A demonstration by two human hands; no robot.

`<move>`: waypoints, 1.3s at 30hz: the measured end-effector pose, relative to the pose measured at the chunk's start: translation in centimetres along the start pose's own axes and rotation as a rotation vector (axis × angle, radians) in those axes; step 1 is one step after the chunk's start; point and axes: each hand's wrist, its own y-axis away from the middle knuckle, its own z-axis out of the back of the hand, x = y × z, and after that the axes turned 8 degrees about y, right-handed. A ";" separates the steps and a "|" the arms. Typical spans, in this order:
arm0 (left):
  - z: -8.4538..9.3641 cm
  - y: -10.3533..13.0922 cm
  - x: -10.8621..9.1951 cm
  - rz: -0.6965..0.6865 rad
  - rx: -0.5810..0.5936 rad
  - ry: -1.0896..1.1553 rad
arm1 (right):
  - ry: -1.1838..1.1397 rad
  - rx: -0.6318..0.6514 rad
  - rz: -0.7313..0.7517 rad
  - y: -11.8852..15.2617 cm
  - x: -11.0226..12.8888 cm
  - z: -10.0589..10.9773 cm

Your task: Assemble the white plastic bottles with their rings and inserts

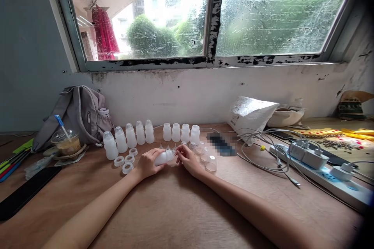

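My left hand [147, 164] is wrapped round a frosted white baby bottle [161, 158], tipped on its side with its neck to the right. At that neck, the fingers of my right hand [190, 160] are pinched together; what they grip is too small to make out. Several clear teats [161, 146] stand just behind my hands, partly hidden. White collar rings [127, 168] lie left of my left hand. Beside my right hand are several clear dome caps [210, 164]. Behind stand open bottles [175, 133] in a row, with capped bottles [110, 146] further left.
A grey backpack [83, 114], a drink cup [66, 142], pens [16, 161] and a black flat object [27, 194] occupy the left. To the right are a white bag [251, 113], tangled cables [248, 155] and a power strip [324, 177]. The window wall closes off the back.
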 end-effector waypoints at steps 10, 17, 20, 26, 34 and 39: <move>0.1 0.0 -0.2 0.035 -0.005 -0.007 | -0.015 -0.006 -0.024 -0.1 -0.2 0.1; -0.1 0.1 0.1 -0.018 -0.021 -0.006 | 0.015 -0.006 -0.072 -0.2 -0.4 0.1; -0.1 0.1 0.1 -0.050 -0.010 -0.018 | 0.053 0.024 -0.083 -0.1 -0.4 0.1; -0.1 0.1 0.3 -0.080 0.001 -0.042 | 0.133 0.075 -0.105 -0.1 -0.1 0.1; -0.1 0.1 0.3 -0.093 0.004 -0.012 | 0.090 0.120 -0.055 0.0 0.1 0.1; 0.0 0.1 0.2 -0.119 0.024 0.015 | 0.100 0.178 -0.131 -0.2 -0.3 0.1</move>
